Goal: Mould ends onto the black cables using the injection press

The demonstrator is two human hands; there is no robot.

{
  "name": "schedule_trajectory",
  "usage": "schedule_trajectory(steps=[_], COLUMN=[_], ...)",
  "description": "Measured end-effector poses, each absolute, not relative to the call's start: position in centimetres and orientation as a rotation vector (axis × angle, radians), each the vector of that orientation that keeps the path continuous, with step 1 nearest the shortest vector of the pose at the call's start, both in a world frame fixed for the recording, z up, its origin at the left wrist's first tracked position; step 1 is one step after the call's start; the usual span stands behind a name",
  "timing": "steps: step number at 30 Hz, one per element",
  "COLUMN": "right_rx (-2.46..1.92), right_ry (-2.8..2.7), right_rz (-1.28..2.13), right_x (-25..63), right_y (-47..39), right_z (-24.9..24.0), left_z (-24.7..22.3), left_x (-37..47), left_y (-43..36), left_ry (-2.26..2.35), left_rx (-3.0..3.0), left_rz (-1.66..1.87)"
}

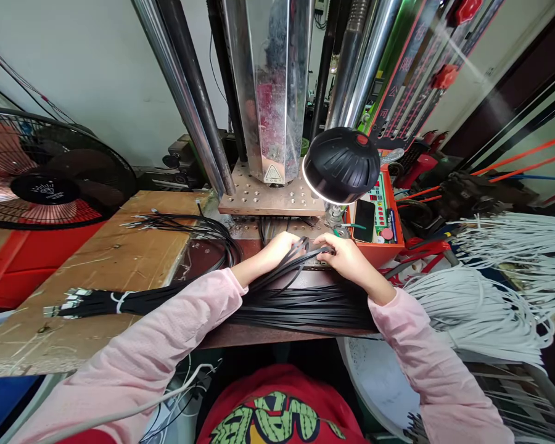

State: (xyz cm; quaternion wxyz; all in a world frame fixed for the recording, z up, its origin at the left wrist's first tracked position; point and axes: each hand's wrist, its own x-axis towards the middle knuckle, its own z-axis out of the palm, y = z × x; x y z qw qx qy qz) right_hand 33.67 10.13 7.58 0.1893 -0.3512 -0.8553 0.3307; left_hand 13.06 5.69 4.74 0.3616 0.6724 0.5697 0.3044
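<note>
My left hand (pixel 282 248) and my right hand (pixel 345 256) are close together in front of the machine's metal base plate (pixel 272 203). Both have their fingers closed on black flat cables (pixel 300 251), which bend up between them. Below my hands, a thick bundle of black cables (pixel 300 308) lies along the table edge. On the left, its connector ends (pixel 78 302) rest on the wooden board (pixel 106 246), bound by a white tie (pixel 119 301). More loose black cables (pixel 185 225) curve over the board's far side. The fingertips are partly hidden by the cables.
A black round lamp (pixel 345 163) hangs just beyond my right hand. Behind it, a phone (pixel 364 220) rests on an orange control box (pixel 379 253). Bundles of white cables (pixel 481 308) are piled at right. A fan (pixel 46 172) stands at left, and a white bucket (pixel 374 376) below the table.
</note>
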Motion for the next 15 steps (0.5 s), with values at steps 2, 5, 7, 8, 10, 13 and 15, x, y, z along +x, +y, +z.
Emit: schedule_trajectory(steps=[2,5,7,8,10,13,15], right_rx=[-0.989,-0.99,-0.989,-0.99,-0.994,-1.019,-1.047], right_ry=[-2.432,-2.477,-2.488,-2.49,-2.493,-2.497,-2.502], right_rz=[0.908,0.896,0.887,0.877,0.853,0.825,0.813], right_x=[33.6,33.5,33.3,33.3,33.2,33.0,32.9], right_y=[10.2,10.2,10.1,10.0,9.8,9.5,9.5], right_z=[7.9,8.0,7.9,7.8,7.8,8.0,8.2], left_z=[4.6,4.5,4.7,4.8,5.1,5.5,5.6], left_x=[12.8,13.0,13.3,13.4,13.8,14.3,14.5], left_y=[5.9,5.7,5.3,5.1,4.8,4.5,4.5], left_ry=[1.555,1.523,1.444,1.411,1.399,1.423,1.439], left_rx=[1.758,1.688,1.633,1.629,1.63,1.599,1.572], left_rz=[0.767,0.733,0.754,0.769,0.785,0.78,0.782])
